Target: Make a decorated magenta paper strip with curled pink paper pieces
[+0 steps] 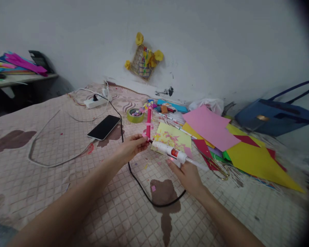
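My left hand pinches the lower end of an upright bright-pink paper strip that has pale pink bands across it. In my right hand is a white hot glue gun, its small light glowing red and a clear glue stick poking from the back. The gun's dark nozzle points left and meets the strip's base by my left fingertips; whether they touch I cannot tell. Just behind the gun lies a pale yellow sheet strewn with pink and yellow paper bits.
A phone on a cable lies left, near a white power strip. The gun's black cord loops across the patterned cloth. Right are coloured papers, scissors and a blue bag. A roll of tape stands behind.
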{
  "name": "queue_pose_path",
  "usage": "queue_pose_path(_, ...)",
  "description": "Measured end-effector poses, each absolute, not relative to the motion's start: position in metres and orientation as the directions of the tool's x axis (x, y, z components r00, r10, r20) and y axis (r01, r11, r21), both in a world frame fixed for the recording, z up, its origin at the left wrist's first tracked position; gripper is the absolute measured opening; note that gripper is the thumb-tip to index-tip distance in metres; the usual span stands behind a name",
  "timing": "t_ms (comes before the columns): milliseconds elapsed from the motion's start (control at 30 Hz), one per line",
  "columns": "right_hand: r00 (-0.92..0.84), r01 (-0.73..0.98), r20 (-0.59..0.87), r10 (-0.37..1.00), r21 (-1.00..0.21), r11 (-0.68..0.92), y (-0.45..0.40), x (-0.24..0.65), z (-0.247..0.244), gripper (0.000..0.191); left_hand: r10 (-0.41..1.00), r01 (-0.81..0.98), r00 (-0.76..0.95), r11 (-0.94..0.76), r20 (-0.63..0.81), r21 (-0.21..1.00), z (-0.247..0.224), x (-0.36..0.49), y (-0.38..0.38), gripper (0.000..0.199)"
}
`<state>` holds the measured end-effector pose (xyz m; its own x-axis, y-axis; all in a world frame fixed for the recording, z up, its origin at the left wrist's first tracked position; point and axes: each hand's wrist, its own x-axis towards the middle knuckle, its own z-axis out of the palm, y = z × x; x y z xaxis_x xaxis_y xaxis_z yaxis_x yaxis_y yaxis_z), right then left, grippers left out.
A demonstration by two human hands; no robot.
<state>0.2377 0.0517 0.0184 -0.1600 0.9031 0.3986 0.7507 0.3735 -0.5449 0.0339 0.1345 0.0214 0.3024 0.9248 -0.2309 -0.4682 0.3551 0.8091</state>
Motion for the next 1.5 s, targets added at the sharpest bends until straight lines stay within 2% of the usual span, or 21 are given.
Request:
queue_pose_path(633,-0.149,0.782,0.428,0.891,-0.501,0.371,0.0522,0.2376,0.0226,0.027,0.894,-0.518,0.335,0.438,-0.297,0.735,0.0223,0.0331,0.1345,0.008)
queue_pose_path(1133,-0.166,0.767,0.42,0.892,-0.513,0.385,0.0531,0.2376,0.0222,0.031,0.895,-0.496,0.363,0.42,-0.257,0.76,0.0183,0.0333,0.1355,0.007)
queue_pose_path(1500,-0.166,0.8,0.429,0.888,-0.468,0.376,0.0525,0.239,0.02,0.026,0.901,-0.488,0.355,0.406,-0.249,0.772,0.0197,0.0336,0.1348,0.005)
